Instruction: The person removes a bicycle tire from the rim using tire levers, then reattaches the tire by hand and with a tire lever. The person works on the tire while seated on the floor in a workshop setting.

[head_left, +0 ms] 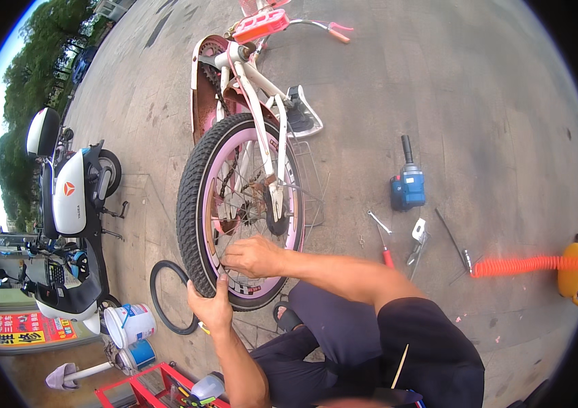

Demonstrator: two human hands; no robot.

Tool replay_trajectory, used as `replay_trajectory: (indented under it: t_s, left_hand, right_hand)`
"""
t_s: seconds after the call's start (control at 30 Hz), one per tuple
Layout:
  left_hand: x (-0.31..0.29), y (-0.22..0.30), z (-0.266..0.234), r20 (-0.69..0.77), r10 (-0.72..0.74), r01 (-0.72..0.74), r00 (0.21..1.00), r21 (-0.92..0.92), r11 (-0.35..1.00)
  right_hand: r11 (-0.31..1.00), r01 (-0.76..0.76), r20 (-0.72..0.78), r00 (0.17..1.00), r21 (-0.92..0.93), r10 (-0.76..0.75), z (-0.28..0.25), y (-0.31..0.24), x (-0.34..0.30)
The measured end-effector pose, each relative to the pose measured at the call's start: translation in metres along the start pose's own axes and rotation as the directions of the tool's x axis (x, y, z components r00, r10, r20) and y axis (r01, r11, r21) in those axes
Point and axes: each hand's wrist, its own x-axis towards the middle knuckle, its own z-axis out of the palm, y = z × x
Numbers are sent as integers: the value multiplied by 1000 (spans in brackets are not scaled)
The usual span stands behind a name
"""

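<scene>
- Left hand (211, 304) grips the black tyre (190, 204) of the wheel at its lower edge, thumb up along the tread.
- Right hand (253, 256) pinches at the pink rim (295, 224), fingers curled on the spokes just above the left hand.
- Wheel belongs to an upturned white bicycle (261, 88).
- Loose inner tube (166, 299) lies left of the wheel.
- Blue power tool (408, 187), red-handled screwdriver (384, 248) and orange coiled hose (523, 265) lie to the wheel's right.

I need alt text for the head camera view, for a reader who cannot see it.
Both hands work at a black tyre on the pink-rimmed wheel of an upturned white bicycle: left hand grips the tyre, right hand rests on the rim. Hand tools and a blue power tool lie on the pavement.
</scene>
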Motion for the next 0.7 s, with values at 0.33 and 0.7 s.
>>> replay_trajectory:
  t_s: [0.33,0.7]
  left_hand:
    - [-3,-1,2,-1,-26,26,1000,-6,1000]
    - [-4,9,1,-32,0,0,999,0,1000]
  right_hand:
    - [995,58,-181,983,87,-41,16,2,-10]
    - [982,24,-114,993,188,-2,22,3,-12]
